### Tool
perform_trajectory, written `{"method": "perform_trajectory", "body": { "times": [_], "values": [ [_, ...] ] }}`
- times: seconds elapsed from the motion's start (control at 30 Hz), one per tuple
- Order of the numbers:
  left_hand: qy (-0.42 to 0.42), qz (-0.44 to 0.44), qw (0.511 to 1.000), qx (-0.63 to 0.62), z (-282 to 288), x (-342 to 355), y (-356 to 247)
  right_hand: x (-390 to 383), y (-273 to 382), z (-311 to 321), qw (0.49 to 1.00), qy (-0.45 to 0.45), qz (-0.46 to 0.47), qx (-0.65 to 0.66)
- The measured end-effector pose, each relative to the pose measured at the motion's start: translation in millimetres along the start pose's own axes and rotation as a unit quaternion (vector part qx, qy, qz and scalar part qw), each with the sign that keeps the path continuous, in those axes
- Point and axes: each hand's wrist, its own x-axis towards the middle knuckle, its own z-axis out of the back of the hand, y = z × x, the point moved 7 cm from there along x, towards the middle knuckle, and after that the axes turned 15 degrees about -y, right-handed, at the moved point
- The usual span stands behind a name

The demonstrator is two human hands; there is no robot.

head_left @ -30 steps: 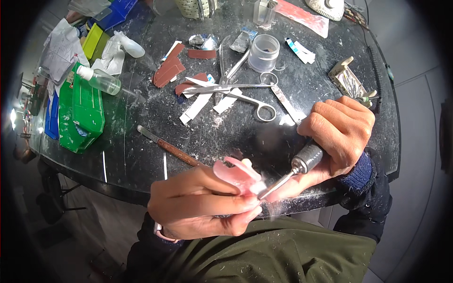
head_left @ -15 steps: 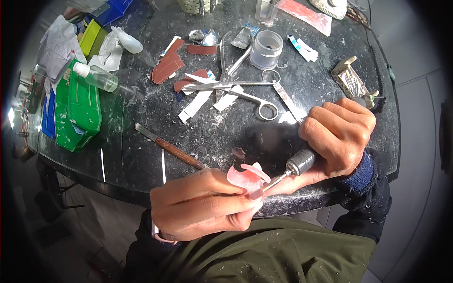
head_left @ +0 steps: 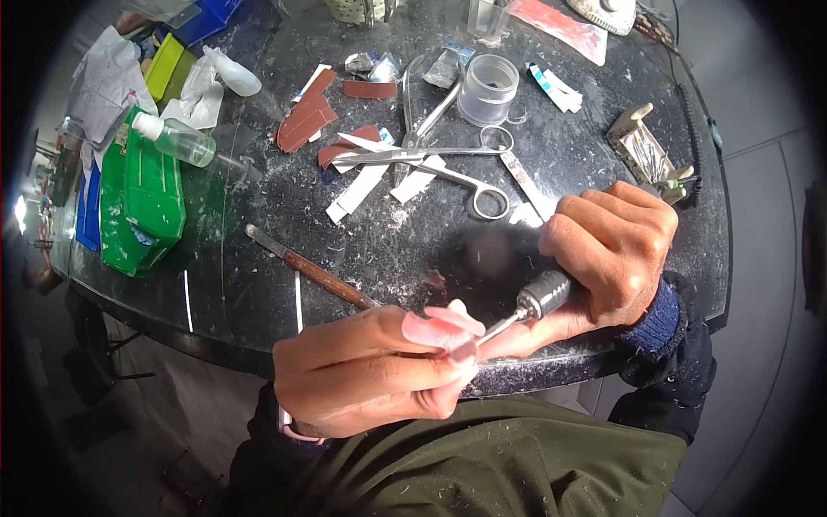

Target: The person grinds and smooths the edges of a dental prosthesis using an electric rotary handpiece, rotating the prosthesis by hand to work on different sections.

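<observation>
My left hand [head_left: 366, 370] is closed round a curved pink plastic piece [head_left: 431, 332], with a small pale part showing at its upper back. My right hand [head_left: 612, 254] grips a dark, knurled rotary handpiece [head_left: 544, 293]. Its thin metal tip [head_left: 495, 330] points down-left and meets or nearly meets the right side of the pink piece; the exact contact is hidden. Behind my left hand a wooden-handled metal tool [head_left: 319, 276] lies on the dark, dusty tabletop [head_left: 233, 293].
Crossed scissors [head_left: 478, 185], brown sandpaper pieces [head_left: 301, 125] and a clear jar [head_left: 487, 95] sit mid-table. Green bin [head_left: 146, 220], bottle [head_left: 189, 145] and crumpled paper [head_left: 103, 82] are at left; a bur holder [head_left: 637, 146] stands at right, pink-smeared strip [head_left: 556, 26] behind.
Since a second ago, the pink piece has shifted slightly right and changed its tilt. The handpiece and my right hand have moved a little, the tool's barrel drifting left.
</observation>
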Motion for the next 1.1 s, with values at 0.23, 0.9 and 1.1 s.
{"method": "perform_trajectory", "body": {
  "times": [0.23, 0.9, 1.1],
  "values": [
    [-0.082, 0.026, 0.996, -0.029, 2, -11, 5, 2, -3, 3, 1.000, 0.002, -0.002, -0.009],
    [-0.048, 0.154, 0.966, -0.203, 2, 0, 13, 2, -6, 7, 1.000, -0.019, 0.021, 0.009],
    [-0.102, 0.204, 0.930, -0.289, -2, -4, 17, 5, -14, 11, 0.998, -0.039, -0.040, -0.041]
  ]
}}
